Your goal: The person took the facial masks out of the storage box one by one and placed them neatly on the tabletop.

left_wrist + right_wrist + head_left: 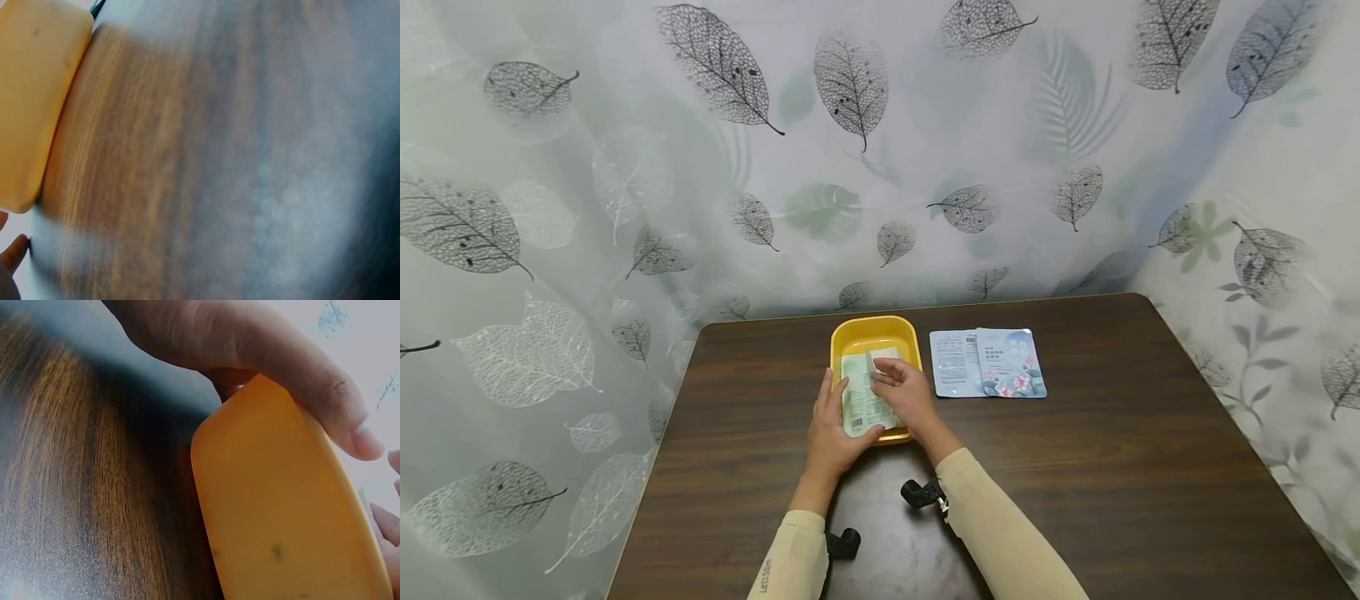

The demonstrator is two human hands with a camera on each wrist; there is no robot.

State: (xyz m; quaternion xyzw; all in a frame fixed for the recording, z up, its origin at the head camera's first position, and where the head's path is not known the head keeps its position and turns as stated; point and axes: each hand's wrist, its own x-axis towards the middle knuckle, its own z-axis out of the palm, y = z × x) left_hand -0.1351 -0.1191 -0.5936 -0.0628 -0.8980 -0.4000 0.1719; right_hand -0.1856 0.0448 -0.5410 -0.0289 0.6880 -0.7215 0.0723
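In the head view my left hand (pixel 833 429) holds the near left corner of a yellow tray (pixel 913 337). Its thumb (pixel 337 394) lies over the near rim, and its other fingers spread up the left side. Inside lie pale green sachets (pixel 857 404) printed with small text and a barcode. Over the tray's right half, my right hand (pixel 904 392) pinches the upper edge of a sachet between thumb and fingers. Its palm partly hides the sachets. The left wrist view catches the tray's outer wall (pixel 37 106) and a fingertip below its corner.
Two light blue sachets (pixel 1011 362), one overlapping the other, lie right of the tray on the dark wooden table (pixel 1120 433). A leaf-patterned curtain (pixel 865 192) hangs behind the table and along both sides. Black wrist cameras (pixel 921 493) sit on both forearms.
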